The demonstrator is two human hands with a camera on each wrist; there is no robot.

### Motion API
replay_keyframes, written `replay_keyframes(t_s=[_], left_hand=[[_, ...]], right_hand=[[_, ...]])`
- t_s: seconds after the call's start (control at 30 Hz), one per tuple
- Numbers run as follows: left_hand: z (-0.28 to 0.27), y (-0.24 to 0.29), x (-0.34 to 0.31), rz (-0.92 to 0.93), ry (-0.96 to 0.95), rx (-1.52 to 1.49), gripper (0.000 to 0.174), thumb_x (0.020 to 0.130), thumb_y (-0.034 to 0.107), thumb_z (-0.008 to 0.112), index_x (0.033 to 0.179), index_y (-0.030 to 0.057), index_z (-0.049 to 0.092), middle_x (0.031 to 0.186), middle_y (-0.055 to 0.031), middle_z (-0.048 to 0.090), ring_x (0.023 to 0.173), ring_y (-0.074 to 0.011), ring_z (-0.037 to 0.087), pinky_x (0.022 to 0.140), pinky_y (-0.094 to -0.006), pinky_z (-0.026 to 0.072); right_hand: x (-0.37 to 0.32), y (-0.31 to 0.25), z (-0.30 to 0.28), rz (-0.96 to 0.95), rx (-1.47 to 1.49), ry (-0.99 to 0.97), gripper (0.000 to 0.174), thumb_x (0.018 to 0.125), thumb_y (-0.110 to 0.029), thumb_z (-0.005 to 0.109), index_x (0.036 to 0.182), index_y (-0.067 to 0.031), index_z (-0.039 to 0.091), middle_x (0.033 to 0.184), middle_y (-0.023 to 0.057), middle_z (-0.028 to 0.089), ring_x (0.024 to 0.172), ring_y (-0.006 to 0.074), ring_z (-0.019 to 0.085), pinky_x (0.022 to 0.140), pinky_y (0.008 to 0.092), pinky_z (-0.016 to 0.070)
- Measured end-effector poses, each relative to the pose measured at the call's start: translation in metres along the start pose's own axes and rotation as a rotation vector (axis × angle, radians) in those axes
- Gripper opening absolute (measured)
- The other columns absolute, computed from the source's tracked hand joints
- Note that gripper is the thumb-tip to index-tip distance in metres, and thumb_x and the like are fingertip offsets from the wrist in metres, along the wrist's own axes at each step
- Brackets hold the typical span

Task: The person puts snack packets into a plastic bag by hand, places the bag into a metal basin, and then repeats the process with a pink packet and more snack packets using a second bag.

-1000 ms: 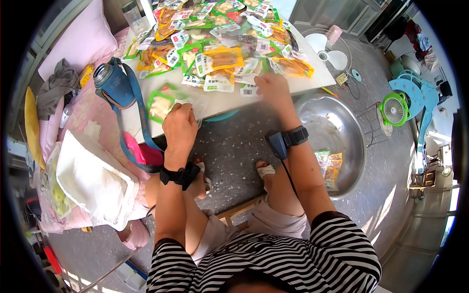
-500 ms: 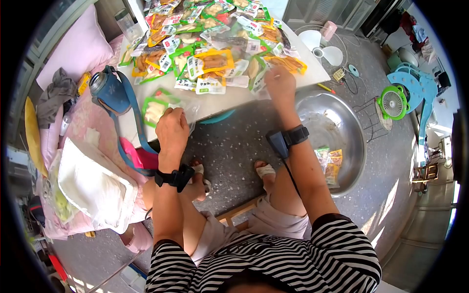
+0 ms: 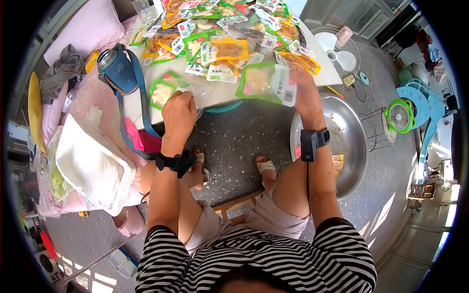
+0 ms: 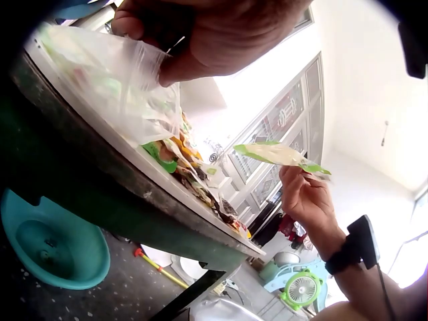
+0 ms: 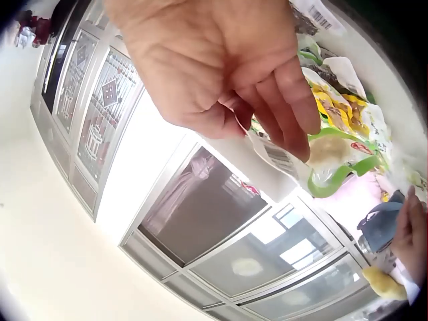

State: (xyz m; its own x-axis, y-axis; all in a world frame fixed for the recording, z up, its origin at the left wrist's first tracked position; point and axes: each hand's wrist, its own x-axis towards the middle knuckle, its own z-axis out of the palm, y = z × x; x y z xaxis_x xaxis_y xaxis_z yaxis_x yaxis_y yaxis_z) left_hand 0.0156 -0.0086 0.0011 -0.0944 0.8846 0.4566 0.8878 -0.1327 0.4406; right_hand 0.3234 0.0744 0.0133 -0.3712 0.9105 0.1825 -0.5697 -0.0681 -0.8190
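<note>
A clear plastic bag [image 3: 196,90] with a green-edged packet [image 3: 161,93] in it lies at the table's near left edge; my left hand [image 3: 179,117] pinches the bag's mouth, seen close in the left wrist view [image 4: 150,100]. Raised over the table's front edge, a green-and-white packet [image 3: 266,83] with pale contents is pinched at its white end by my right hand [image 3: 308,95]. In the right wrist view the thumb and fingers grip that packet [image 5: 331,157] near its barcode. Behind both hands spreads a heap of packets [image 3: 224,49].
A steel basin [image 3: 359,146] with a few packets stands on the floor at right, beyond it a white fan [image 3: 342,58]. On the left are a blue bottle [image 3: 117,71] with a strap and a white foam box [image 3: 93,166]. A teal basin [image 4: 57,244] sits under the table.
My right hand has lifted the green-and-white packet off the table's edge and brought it nearer, turning the palm. The left hand keeps its grip on the bag.
</note>
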Motion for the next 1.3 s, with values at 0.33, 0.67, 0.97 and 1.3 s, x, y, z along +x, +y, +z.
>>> replay_keyframes(t_s=[0.33,0.67,0.97,1.3], left_hand=[[-0.004,-0.003,0.002,-0.029,0.063,-0.102,0.010,0.079,0.005,0.058,0.084,0.0006,0.065,0.077,-0.0171,0.060,0.071,-0.0382,0.059,0.063,-0.0439,0.0459],[0.006,0.003,-0.005,0.043,0.079,-0.008,0.003,0.077,0.005,0.059,0.077,0.0016,0.059,0.075,-0.0155,0.058,0.067,-0.0373,0.060,0.058,-0.0448,0.0476],[0.004,0.006,-0.008,0.021,0.039,0.055,0.002,0.077,0.004,0.059,0.078,0.0018,0.059,0.075,-0.0151,0.058,0.067,-0.0369,0.060,0.058,-0.0444,0.0482],[-0.008,0.003,-0.003,-0.035,0.101,0.048,0.002,0.076,0.003,0.059,0.077,0.0014,0.059,0.074,-0.0153,0.058,0.066,-0.0377,0.059,0.057,-0.0450,0.0469]], right_hand=[[0.016,0.065,0.074,0.256,0.042,-0.097,0.009,0.089,-0.011,0.056,0.090,-0.0025,0.056,0.088,0.0040,0.060,0.084,0.0120,0.060,0.077,0.0282,0.0498],[-0.006,0.091,0.106,0.507,-0.406,0.063,0.027,0.089,-0.023,0.056,0.101,0.0007,0.057,0.083,0.0063,0.062,0.060,0.0128,0.060,0.051,0.0260,0.0501],[0.000,0.114,0.096,0.210,-0.766,-0.009,0.025,0.089,-0.016,0.054,0.105,0.0008,0.063,0.078,0.0028,0.062,0.056,0.0074,0.054,0.050,0.0236,0.0478],[-0.002,0.077,0.090,0.229,-0.644,-0.023,0.021,0.088,-0.015,0.059,0.104,-0.0034,0.066,0.075,-0.0035,0.063,0.055,0.0014,0.048,0.048,0.0173,0.0392]])
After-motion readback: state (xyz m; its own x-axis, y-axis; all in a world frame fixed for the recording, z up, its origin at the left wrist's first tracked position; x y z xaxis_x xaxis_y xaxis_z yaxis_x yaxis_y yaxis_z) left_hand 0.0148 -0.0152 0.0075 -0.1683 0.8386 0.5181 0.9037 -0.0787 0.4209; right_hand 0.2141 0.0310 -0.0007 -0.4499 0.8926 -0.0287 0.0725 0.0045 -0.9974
